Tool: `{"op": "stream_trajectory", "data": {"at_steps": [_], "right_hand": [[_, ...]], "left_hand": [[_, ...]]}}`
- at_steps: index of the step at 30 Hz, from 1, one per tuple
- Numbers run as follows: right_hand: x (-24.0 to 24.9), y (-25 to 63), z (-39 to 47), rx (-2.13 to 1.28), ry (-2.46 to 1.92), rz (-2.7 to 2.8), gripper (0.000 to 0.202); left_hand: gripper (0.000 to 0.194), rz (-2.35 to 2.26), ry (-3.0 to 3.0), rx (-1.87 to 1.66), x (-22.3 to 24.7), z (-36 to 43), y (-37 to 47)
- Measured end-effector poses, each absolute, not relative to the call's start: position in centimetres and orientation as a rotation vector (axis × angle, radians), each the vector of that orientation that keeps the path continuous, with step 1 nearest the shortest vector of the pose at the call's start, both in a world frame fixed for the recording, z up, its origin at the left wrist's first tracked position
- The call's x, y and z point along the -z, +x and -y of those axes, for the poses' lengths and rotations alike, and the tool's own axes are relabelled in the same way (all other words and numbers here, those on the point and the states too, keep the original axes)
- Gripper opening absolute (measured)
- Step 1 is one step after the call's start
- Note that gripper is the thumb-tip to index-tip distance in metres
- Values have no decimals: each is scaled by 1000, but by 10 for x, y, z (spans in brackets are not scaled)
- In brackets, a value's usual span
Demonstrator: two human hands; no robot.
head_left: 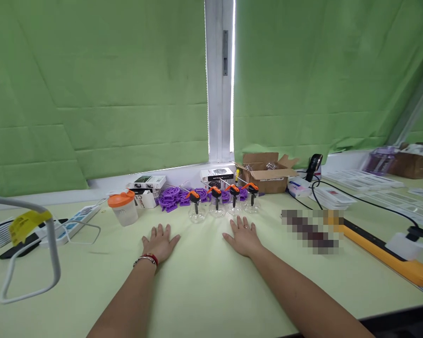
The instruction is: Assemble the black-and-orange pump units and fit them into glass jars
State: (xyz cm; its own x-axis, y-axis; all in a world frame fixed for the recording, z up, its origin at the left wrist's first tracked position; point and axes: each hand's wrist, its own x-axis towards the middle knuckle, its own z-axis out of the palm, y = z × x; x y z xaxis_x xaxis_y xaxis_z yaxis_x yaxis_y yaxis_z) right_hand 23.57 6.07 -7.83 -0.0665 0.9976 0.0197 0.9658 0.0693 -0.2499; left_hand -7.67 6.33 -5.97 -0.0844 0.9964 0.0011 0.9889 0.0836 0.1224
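Observation:
My left hand (pixel 159 244) lies flat on the pale green tabletop (pixel 197 291), fingers spread and holding nothing. To its right, my right hand (pixel 243 237) also rests palm down with its fingers apart. Just beyond the hands stands a row of several clear glass jars with black-and-orange tops, among them the leftmost jar (pixel 196 213) and the rightmost jar (pixel 253 203). Thin rods angle up from the tops. Purple plastic pieces (pixel 169 198) are heaped behind the jars.
A clear cup with an orange lid (pixel 122 209) stands left, near a white power strip (pixel 78 220) and a white wire frame (pixel 52 249). An open cardboard box (pixel 271 180) sits behind right. A yellow-and-black bar (pixel 377 249) and black cable lie right; one patch there is pixelated.

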Motion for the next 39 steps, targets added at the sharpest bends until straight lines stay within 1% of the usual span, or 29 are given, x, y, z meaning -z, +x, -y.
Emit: {"op": "stream_trajectory", "data": {"at_steps": [11,28,30,33,35,37,39], "right_hand": [[79,236,-63,-298,-2016,2170,83],[74,236,-62,-296,-2046,2246,85],[74,235,-62,-294,-2046,2248,84],[73,234,-62,-289,-2046,2240,83],[71,233,-61,-267,-2032,2222,81],[68,232,-60,-209,-1989,2199,75],[64,231,-60,-122,-1913,2181,64]], "left_hand": [[75,-2189,2170,-119,65,-60,-79],[78,-2168,2166,-86,60,-57,-78],[77,-2150,2143,-147,60,-58,-77],[75,-2073,2009,-397,57,-61,-71],[78,-1985,1917,-556,52,-68,-61],[81,-1893,1899,-643,46,-78,-46],[81,-1820,1886,-752,40,-89,-29]]}}
